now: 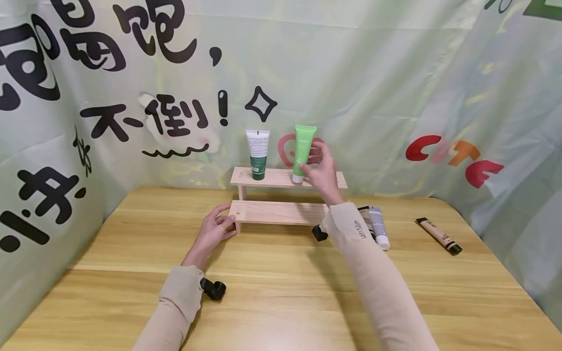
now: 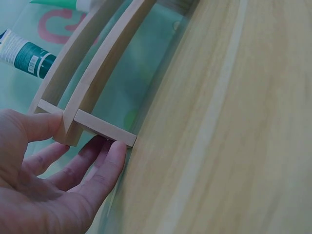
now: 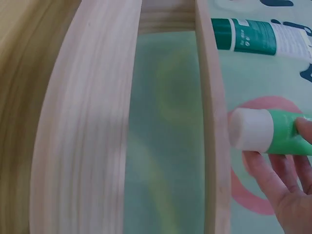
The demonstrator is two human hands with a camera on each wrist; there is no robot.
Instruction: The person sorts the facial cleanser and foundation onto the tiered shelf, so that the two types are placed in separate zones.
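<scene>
A green tube [image 1: 303,148] with a white cap, pinched roughly upright and cap down in the right grip [image 1: 324,171], is at the upper shelf of a stand [image 1: 278,213]; the left grip [image 1: 213,227] clasps its end. Left of the right grip stands a white-and-green tube [image 1: 258,153]. Only the head view shows, to its right, one grey tube [image 1: 379,226] and two tan tubes [image 1: 439,236]: five tubes visible, one stand.

Head view: highest, farthest back, facing forward and down over table [image 1: 263,278], shelf [image 1: 276,212] and cloth [image 1: 360,87]; left hand [image 1: 215,226] and right hand [image 1: 327,175] both in frame. Left wrist view: close in, turned sideways, shelf's left end nearest, table filling the right. Right wrist view: close, also sideways, cloth to the right. All three share shelf, white-and-green tube [image 1: 258,152], part of green tube [image 1: 304,146].
</scene>
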